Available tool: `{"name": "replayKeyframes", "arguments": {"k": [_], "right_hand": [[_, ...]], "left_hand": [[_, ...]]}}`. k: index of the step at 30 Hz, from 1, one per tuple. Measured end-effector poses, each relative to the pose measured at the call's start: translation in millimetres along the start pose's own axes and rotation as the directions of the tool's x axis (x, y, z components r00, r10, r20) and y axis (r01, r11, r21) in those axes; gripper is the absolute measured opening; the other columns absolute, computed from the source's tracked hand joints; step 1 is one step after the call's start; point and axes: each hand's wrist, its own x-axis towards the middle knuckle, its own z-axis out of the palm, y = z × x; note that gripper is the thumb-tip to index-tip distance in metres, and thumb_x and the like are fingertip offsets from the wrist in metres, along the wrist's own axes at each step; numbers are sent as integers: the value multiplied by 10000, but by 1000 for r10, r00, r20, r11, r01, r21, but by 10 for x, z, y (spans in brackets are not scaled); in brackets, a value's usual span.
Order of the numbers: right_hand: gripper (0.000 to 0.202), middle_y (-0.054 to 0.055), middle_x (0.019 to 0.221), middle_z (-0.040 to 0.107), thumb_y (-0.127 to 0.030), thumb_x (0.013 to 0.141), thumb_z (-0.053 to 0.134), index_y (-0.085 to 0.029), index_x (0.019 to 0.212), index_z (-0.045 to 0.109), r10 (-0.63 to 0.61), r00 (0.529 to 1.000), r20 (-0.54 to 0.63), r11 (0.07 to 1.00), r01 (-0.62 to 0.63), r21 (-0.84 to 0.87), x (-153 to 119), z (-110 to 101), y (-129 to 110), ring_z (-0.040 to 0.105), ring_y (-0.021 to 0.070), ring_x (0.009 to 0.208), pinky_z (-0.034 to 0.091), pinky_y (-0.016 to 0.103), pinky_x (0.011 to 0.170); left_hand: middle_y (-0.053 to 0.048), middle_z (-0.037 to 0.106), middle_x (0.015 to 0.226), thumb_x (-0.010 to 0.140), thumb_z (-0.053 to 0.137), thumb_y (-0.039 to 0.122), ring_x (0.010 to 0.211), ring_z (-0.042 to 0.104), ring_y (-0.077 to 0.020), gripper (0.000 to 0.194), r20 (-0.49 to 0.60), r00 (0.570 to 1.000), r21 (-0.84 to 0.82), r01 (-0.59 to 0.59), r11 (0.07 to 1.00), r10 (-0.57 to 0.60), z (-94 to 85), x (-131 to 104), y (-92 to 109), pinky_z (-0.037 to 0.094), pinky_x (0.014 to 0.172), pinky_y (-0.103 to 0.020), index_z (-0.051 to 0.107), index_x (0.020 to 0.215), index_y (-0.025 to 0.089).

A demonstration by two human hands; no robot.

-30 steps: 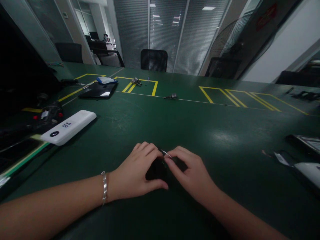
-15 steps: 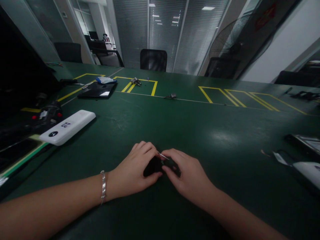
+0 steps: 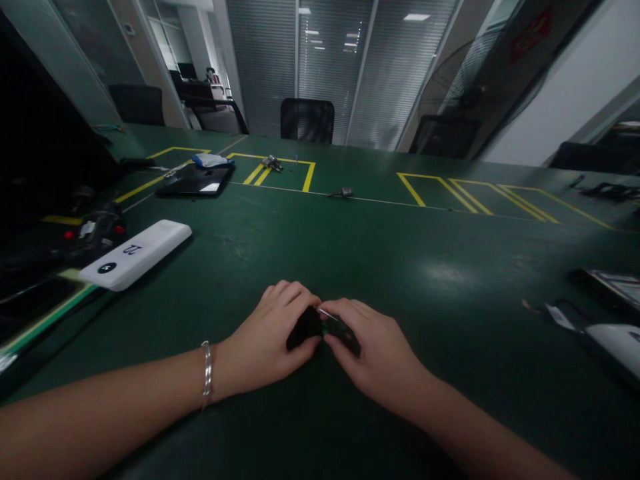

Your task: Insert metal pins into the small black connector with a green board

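Observation:
Just above the green tabletop (image 3: 320, 253), my left hand (image 3: 273, 330) is closed with its thumb and fingers around a small black piece (image 3: 306, 328). My right hand (image 3: 380, 340) pinches a thin dark piece (image 3: 345, 333) with a pale, shiny strip along its upper edge. The two pieces meet, or nearly so, between my fingertips; whether they are joined I cannot tell. Fingers hide much of both, and their kind does not show in the dim light.
A white power bank (image 3: 137, 257) marked 22 lies at left, near dark gear with red buttons (image 3: 97, 230). Farther back are a black tablet-like slab (image 3: 195, 181), a metal part (image 3: 273, 163) and a small dark tool (image 3: 343, 192). A white device (image 3: 617, 343) sits at far right.
My hands stay in nearly the same place. The fingertips and the dark pieces between them have shifted very slightly.

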Motion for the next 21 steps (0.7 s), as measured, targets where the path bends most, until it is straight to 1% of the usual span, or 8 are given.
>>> {"name": "replayKeyframes", "arguments": {"k": [3,7,9,12,14,16,21], "right_hand": [[291,27,1045,642,-128,835,576,-229,1108,552,13,1000,2,1000,-13,4,8,13,12,599,202,923,473,346,782],[279,31,1034,632,-139,842,571,-232,1105,551,33,999,-27,999,-32,41,9,16,24,603,193,900,478,329,753],[290,31,1032,622,-136,844,565,-237,1115,543,45,997,-61,996,-40,82,4,17,33,597,189,896,480,327,753],[320,38,1045,601,-121,840,565,-242,1135,531,70,990,-126,984,-48,170,-5,27,58,580,181,871,484,325,741],[349,47,1050,587,-120,842,568,-245,1164,519,88,982,-166,970,-47,237,-10,40,80,572,181,849,489,327,730],[375,48,1034,577,-122,845,571,-249,1191,506,96,975,-198,954,-34,298,-13,54,96,569,175,815,492,325,717],[362,40,1019,545,-122,853,566,-253,1185,508,58,962,-268,924,50,379,-22,72,89,552,144,739,489,293,662]], "left_hand": [[-61,545,1092,831,624,229,999,478,-253,299,-25,999,8,21,1000,-20,3,3,-1,396,850,-407,523,1111,200],[-61,555,1067,841,631,243,989,487,-257,225,-26,999,-10,34,999,-35,-2,1,-14,413,853,-420,557,1051,202],[-62,554,1088,840,648,236,1010,490,-256,248,-22,999,-75,23,997,-25,-9,-2,-28,424,876,-425,565,1073,214],[-64,536,1164,841,661,186,1083,493,-237,342,-29,1000,-257,-11,966,4,-20,-3,-55,431,937,-405,549,1161,235],[-59,536,1192,850,646,142,1088,515,-216,384,-27,999,-389,-29,921,20,-22,1,-72,444,945,-382,536,1203,248],[-57,545,1197,854,635,117,1053,548,-200,410,-7,1000,-507,-24,861,24,-17,7,-84,469,923,-368,528,1226,252],[-78,574,1173,841,623,70,1020,586,-188,465,58,998,-755,58,653,-21,9,22,-84,483,925,-381,479,1265,199]]}}
